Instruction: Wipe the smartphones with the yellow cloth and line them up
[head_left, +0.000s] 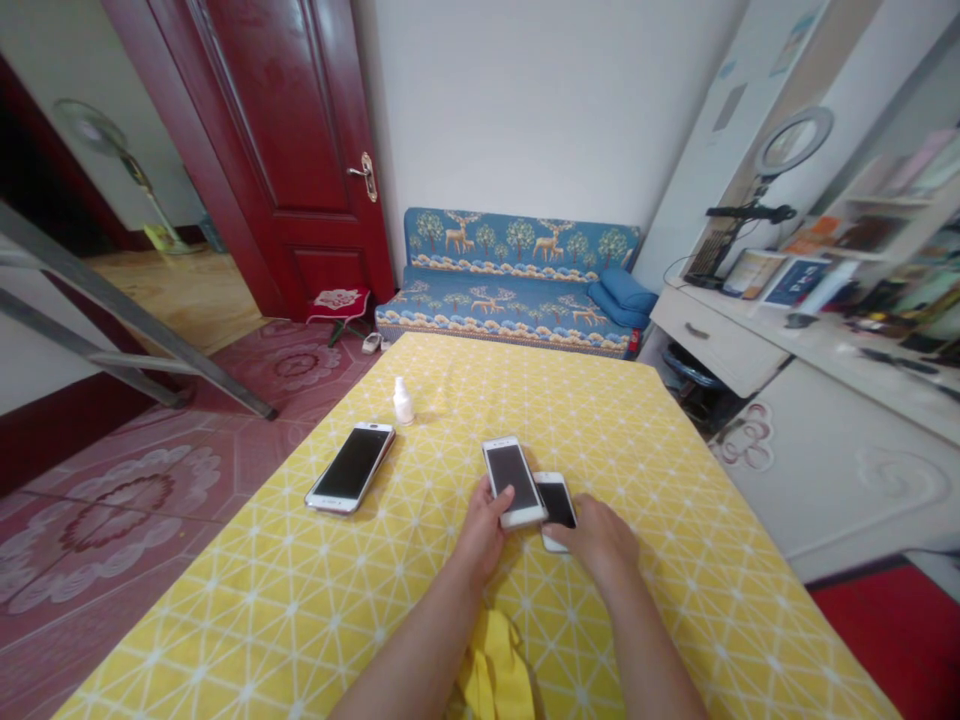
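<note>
- The white, rectangular smartphone (511, 468), slim-bodied with pale bands above and below its dark screen, is face up over the yellow tablecloth with white geometric lines (337, 600).
- Its long axis runs mostly away from the wearer; the earpiece end points forward and slightly left, the other end back and slightly right.
- The left hand (481, 530) is closed on its lower left side, thumb over the screen, other fingers mostly hidden.
- Just right of this phone, and partly covered by it, is a smaller white phone with a black screen (556, 500), its long axis also running away from the wearer.
- The right hand (604, 540) grips that one's right side in a narrow pinch, thumb across the lower face.
- Left of the held phone, well apart, lies a large, white-framed phone (351, 465), far end angled right.
- Beyond it to the left stands a small white plastic bottle (403, 402), upright.
- Nearer the wearer lies a crumpled plain yellow cloth (496, 665).
</note>
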